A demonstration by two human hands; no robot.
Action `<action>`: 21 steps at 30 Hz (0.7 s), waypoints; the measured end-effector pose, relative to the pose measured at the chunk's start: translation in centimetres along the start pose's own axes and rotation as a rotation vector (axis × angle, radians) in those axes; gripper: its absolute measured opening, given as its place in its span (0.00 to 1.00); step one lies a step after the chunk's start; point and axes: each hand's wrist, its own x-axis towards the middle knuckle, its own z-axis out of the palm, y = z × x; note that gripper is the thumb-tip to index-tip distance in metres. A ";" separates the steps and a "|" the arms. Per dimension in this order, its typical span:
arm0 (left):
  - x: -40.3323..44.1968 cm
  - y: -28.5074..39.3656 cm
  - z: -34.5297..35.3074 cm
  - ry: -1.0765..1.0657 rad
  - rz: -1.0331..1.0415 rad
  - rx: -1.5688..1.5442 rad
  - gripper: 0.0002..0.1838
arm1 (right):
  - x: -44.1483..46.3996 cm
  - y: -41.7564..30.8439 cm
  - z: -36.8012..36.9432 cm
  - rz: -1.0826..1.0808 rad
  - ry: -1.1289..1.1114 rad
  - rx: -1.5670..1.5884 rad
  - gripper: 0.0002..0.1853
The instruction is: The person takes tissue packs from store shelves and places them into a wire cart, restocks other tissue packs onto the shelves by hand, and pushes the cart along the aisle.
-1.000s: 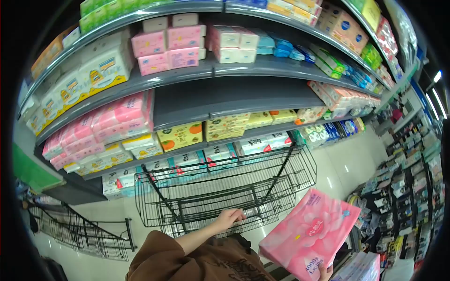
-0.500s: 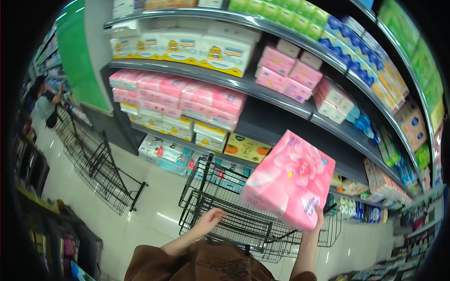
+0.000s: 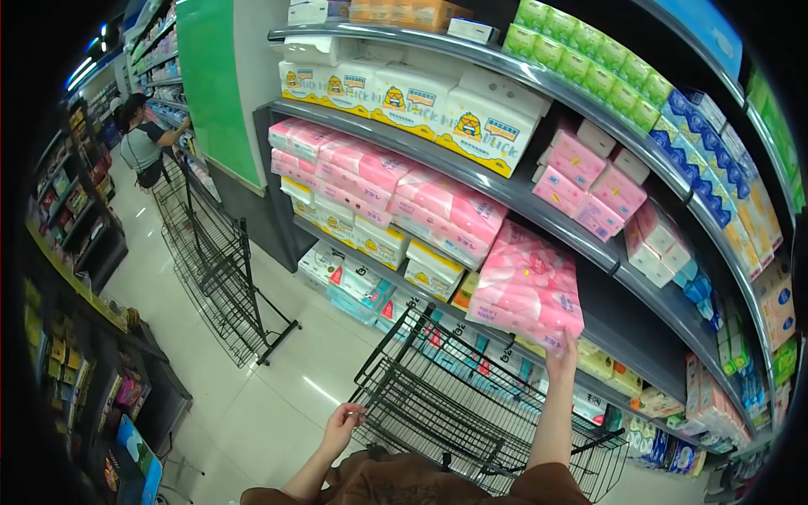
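My right hand [image 3: 560,362] grips the near lower edge of a pink pack of tissues [image 3: 528,286] with a flower print. The pack's far end rests at or over the lower shelf, just right of a row of similar pink tissue packs [image 3: 446,210]. Over the near left side of a black wire shopping cart [image 3: 446,387], my left hand [image 3: 342,427] is curled with fingertips together, and nothing shows in it. Whether it touches the cart's rim I cannot tell.
Yellow-and-white tissue packs [image 3: 404,105] line the shelf above. Small pink tissue packs [image 3: 589,181] sit to the right. A second wire cart [image 3: 210,261] stands in the aisle at left, with another person [image 3: 143,143] beyond it. A green panel [image 3: 220,93] flanks the shelving.
My right hand has moved the pink pack away from me, from above the cart to the shelf beside the other pink packs. The view has shifted left. My left hand has curled more.
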 end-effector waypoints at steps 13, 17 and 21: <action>-0.6 1.2 1.6 -0.008 0.021 0.076 0.10 | 15.4 7.5 1.9 0.175 0.396 0.325 0.15; -1.9 0.9 0.3 0.054 0.037 0.084 0.10 | 18.0 5.3 6.1 0.268 0.302 0.368 0.04; -2.8 1.1 -0.7 0.086 0.022 0.111 0.11 | 15.2 7.6 4.0 0.403 0.249 -0.056 0.12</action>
